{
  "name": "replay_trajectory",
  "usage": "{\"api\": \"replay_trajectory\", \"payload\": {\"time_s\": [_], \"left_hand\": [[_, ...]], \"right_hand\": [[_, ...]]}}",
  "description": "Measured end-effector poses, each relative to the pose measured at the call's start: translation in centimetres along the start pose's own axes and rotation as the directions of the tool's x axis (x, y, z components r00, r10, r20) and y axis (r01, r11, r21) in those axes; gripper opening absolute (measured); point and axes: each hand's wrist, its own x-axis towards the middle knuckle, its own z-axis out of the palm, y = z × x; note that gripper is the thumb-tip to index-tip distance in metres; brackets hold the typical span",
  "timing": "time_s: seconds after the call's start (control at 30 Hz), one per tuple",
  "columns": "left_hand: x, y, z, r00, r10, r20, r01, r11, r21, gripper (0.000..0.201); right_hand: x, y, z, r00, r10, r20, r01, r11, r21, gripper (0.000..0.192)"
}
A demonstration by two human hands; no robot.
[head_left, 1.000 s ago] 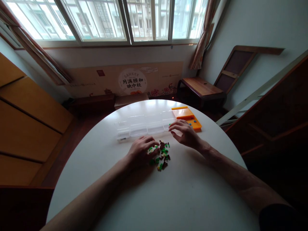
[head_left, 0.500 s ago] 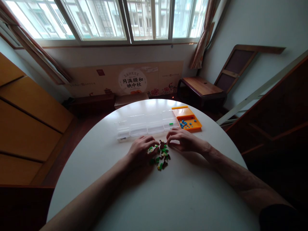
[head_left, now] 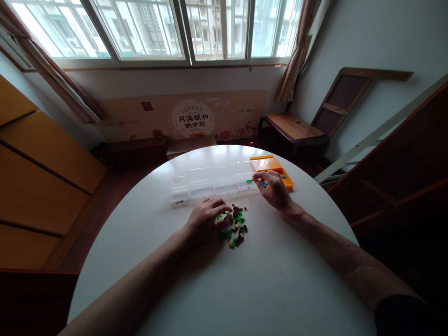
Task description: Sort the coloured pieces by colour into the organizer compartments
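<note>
A small heap of green, brown and yellow toy bricks (head_left: 235,226) lies mid-table on the round white table (head_left: 245,280). My left hand (head_left: 206,219) rests on the heap's left side, fingers curled over some bricks. My right hand (head_left: 275,189) reaches forward over the right end of a row of clear plastic boxes (head_left: 210,184), fingertips pinched close together; what they hold is too small to tell. A green piece (head_left: 249,180) lies in the rightmost clear box. An orange tray (head_left: 269,165) with blue pieces sits just behind my right hand.
A wooden stool (head_left: 292,128) and a leaning folded wooden panel (head_left: 339,100) stand beyond the table at the right. Wooden cabinets (head_left: 38,177) line the left side. A printed cardboard panel (head_left: 182,116) leans under the window.
My right hand went to the heap's right edge, then moved forward and right to the clear boxes and orange tray. My left hand stayed on the heap.
</note>
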Motion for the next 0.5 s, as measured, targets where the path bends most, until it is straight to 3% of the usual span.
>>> {"api": "replay_trajectory", "payload": {"time_s": [0.1, 0.2, 0.27, 0.37, 0.5], "left_hand": [[0.0, 0.1, 0.0, 1.0, -0.012, 0.012, 0.012, 1.0, 0.0, 0.012], [-0.1, 0.0, 0.1, 1.0, -0.015, 0.016, 0.015, 1.0, -0.004, 0.012], [-0.2, -0.2, 0.1, 1.0, -0.019, 0.014, 0.019, 1.0, -0.017, 0.011], [-0.2, -0.3, 0.2, 0.999, -0.036, 0.012, 0.037, 0.998, -0.057, 0.009], [-0.1, -0.3, 0.0, 0.998, -0.052, 0.022, 0.054, 0.99, -0.129, 0.01]], "right_hand": [[-0.2, -0.4, -0.2, 1.0, -0.005, 0.029, 0.005, 1.0, 0.013, 0.016], [-0.3, -1.3, -0.6, 0.989, -0.105, 0.1, 0.099, 0.993, 0.064, 0.014], [-0.4, -2.1, -0.9, 0.955, -0.233, 0.186, 0.21, 0.968, 0.136, 0.011], [-0.5, -3.2, -1.3, 0.864, -0.4, 0.305, 0.334, 0.91, 0.247, 0.01], [-0.7, -4.0, -1.5, 0.807, -0.464, 0.365, 0.365, 0.878, 0.31, 0.007]]}}
